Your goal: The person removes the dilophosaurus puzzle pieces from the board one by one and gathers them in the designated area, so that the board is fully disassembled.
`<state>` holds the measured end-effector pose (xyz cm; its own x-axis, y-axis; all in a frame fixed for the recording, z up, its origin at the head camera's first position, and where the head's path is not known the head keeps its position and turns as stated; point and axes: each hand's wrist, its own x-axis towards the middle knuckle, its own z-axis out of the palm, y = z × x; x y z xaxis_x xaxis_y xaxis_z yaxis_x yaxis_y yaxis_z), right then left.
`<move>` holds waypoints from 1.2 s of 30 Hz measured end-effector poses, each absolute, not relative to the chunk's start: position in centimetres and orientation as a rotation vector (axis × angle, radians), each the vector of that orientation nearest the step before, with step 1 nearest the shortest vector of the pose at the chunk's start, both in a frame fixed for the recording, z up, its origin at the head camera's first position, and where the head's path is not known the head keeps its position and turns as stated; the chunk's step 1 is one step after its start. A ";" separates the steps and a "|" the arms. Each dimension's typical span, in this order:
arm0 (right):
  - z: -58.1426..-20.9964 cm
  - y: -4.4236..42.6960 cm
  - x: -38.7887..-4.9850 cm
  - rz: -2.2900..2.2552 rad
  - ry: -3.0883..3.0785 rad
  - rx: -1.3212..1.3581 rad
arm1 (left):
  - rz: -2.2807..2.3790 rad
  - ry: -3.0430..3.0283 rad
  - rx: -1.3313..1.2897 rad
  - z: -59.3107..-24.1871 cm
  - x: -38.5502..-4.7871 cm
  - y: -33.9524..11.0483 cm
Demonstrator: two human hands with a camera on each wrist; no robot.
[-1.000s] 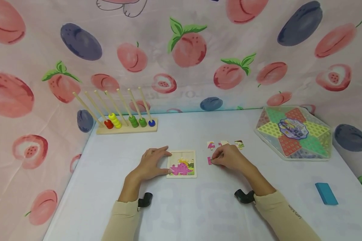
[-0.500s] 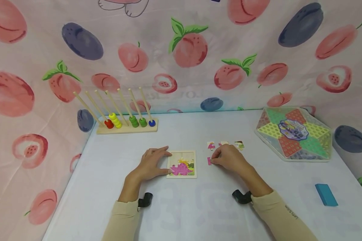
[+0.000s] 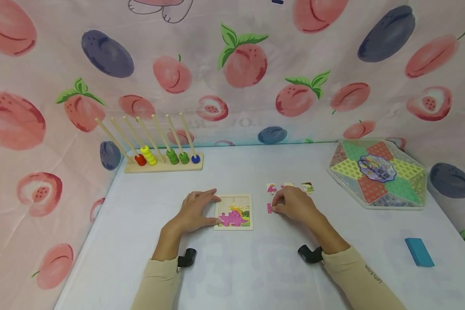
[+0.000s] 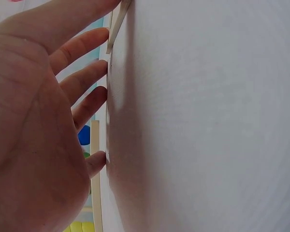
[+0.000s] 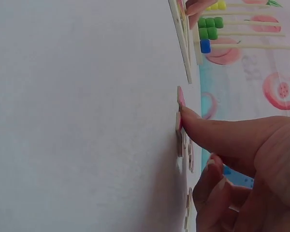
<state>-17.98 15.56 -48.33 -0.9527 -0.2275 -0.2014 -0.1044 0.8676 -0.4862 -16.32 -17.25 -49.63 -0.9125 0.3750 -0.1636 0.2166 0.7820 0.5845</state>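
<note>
Small dark lettering ran along the right sleeve (image 3: 360, 275), too small to read. Off to its right, a blue block (image 3: 420, 252) lay flat on the desk (image 3: 112, 245).

The right hand (image 3: 294, 204) came in over the desk with bent fingers, its grip pinching a pink puzzle piece (image 3: 269, 208) at the desk's surface. The right wrist view showed what the head view hid: two pieces side by side at the thumb's tip. The forefinger's tip was hidden there.

The left hand (image 3: 192, 211) had its grip open, thumb and forefinger spread along the left edge of the partly filled puzzle tray (image 3: 227, 200). The left wrist view added the other fingertips, reaching down towards the desk.

Just beyond the pink piece lay a row of loose pieces (image 3: 307, 187), partly hidden by the right hand. Farther back, a box (image 3: 400, 197) bore an oval label with unreadable print, opposite a bead rack (image 3: 182, 167). Behind stood a fruit-patterned cloth (image 3: 217, 56), faintly lettered "LOV".
</note>
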 end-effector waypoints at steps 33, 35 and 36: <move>-47.8 12.3 -18.1 -1.056 2.642 -0.635 | 0.869 2.703 0.462 -49.3 -16.1 -16.9; -47.9 11.6 -18.1 -1.031 2.626 -0.697 | 0.864 2.702 0.456 -49.3 -16.1 -16.9; -47.9 11.3 -18.1 -1.016 2.616 -0.723 | 0.866 2.699 0.451 -49.2 -16.1 -16.9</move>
<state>-18.09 11.30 -47.88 -0.8479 -0.5282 -0.0457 -0.3588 0.6351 -0.6840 -16.12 -16.88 -49.23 -0.9149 0.3711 -0.1587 0.2096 0.7728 0.5990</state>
